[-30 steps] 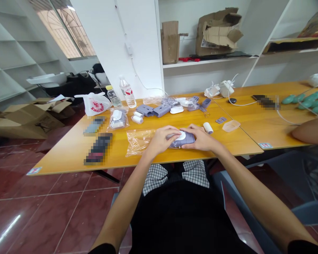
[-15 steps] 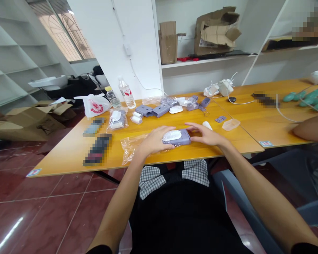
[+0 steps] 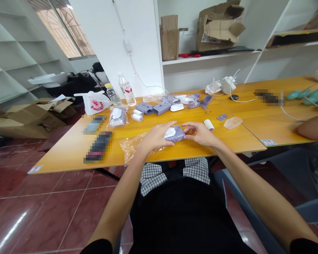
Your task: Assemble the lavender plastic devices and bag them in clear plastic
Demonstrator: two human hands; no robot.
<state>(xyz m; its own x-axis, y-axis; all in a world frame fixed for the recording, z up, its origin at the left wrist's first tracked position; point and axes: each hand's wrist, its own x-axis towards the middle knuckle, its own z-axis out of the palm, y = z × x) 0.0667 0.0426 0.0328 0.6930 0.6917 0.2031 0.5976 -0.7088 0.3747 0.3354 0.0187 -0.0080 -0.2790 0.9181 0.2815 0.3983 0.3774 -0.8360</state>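
Note:
A grey-purple plastic case (image 3: 179,133) with a white oval piece (image 3: 170,132) lies between my hands, low over the table's near side. My left hand (image 3: 155,137) is wrapped round its left part and covers much of it. A clear plastic bag (image 3: 131,145) trails out to the left beneath that hand, and part of it seems to cover the case. My right hand (image 3: 200,133) pinches the case's right end with thumb and fingers. Just beyond my right hand lies a small white roll (image 3: 208,125).
Grey-purple shells (image 3: 161,108), white rolls (image 3: 137,117) and a bagged set (image 3: 118,117) lie farther back on the table (image 3: 69,148). Two bottles (image 3: 127,92) and a white bag (image 3: 94,103) stand back left. A clear tray (image 3: 233,122) sits right; another person's arm (image 3: 314,127) rests there.
The case has shifted left, deeper into my left hand and the bag. My right hand has followed it left and closed onto its end, leaving more of the white roll in sight.

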